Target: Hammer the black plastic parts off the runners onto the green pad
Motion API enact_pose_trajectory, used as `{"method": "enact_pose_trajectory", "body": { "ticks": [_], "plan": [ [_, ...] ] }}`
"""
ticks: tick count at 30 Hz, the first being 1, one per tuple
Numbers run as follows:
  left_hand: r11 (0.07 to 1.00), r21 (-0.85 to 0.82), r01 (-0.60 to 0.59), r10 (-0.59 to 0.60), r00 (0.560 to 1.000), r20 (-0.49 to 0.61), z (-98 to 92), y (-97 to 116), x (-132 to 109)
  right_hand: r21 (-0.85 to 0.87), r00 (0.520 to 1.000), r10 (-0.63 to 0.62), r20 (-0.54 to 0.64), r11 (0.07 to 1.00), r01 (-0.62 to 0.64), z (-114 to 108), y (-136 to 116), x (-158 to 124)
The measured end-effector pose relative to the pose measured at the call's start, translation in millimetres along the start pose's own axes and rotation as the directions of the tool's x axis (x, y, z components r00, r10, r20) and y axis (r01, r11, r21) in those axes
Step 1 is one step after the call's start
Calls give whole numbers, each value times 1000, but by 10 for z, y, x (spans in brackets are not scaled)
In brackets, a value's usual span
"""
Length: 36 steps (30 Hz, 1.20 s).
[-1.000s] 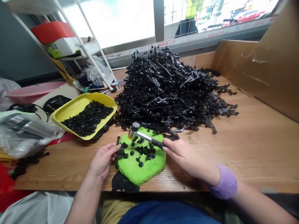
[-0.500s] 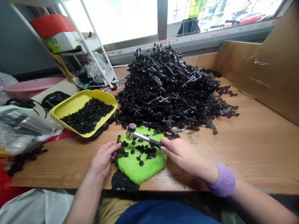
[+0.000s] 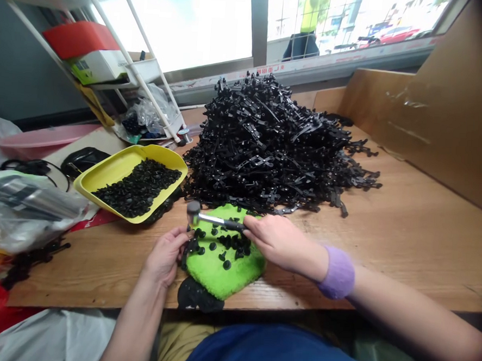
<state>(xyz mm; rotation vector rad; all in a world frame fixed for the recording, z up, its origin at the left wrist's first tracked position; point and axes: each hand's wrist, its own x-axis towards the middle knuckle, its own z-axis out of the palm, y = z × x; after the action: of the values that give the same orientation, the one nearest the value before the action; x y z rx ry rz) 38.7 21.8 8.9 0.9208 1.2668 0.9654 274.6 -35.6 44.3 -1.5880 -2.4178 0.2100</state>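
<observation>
Watching through the head camera from my remote station, I see the right hand [image 3: 281, 243] clenched around the handle of a small mallet [image 3: 218, 220], its round grey head held just above the upper left of a green fuzzy pad [image 3: 222, 274]. The pad lies at lower centre of the frame on a wooden bench [image 3: 408, 256], with a black cloth [image 3: 198, 296] showing beneath its lower edge. Small black studs [image 3: 226, 240] are scattered across the pad's upper half.

The left hand [image 3: 165, 255] is curled at the pad's left edge, its fingers [image 3: 184, 239] touching a small clump of those studs. I cannot tell whether it is pinching one.

Just behind the pad, a large heap of black plastic links [image 3: 263, 144] fills the centre of the bench. To its left, a yellow tray [image 3: 161, 155] holds a layer of black studs. A purple wristband [image 3: 339, 272] circles the right wrist. At the upper left stands a white shelf rack [image 3: 125, 37], and a sheet of cardboard [image 3: 396, 111] stands along the bench's far right side.
</observation>
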Motion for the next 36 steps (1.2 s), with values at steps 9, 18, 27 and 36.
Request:
{"method": "enact_pose_trajectory", "body": {
  "ticks": [9,18,27,36],
  "plan": [
    [999,-34,7,-6,1000,11,36,22,-17,11,999,26,34,1000,-27,-68,57,72],
    [1000,-27,-16,18,999,51,-72,-2,-14,100,997,79,-1,992,-78,-18,122,47],
    [962,-274,7,-23,998,-55,64,68,-10,340,996,92,20,936,-93,45,286,42],
    [960,-279,5,-40,992,-121,140,59,-15,328,996,83,23,941,-86,30,302,50]
  ]
}}
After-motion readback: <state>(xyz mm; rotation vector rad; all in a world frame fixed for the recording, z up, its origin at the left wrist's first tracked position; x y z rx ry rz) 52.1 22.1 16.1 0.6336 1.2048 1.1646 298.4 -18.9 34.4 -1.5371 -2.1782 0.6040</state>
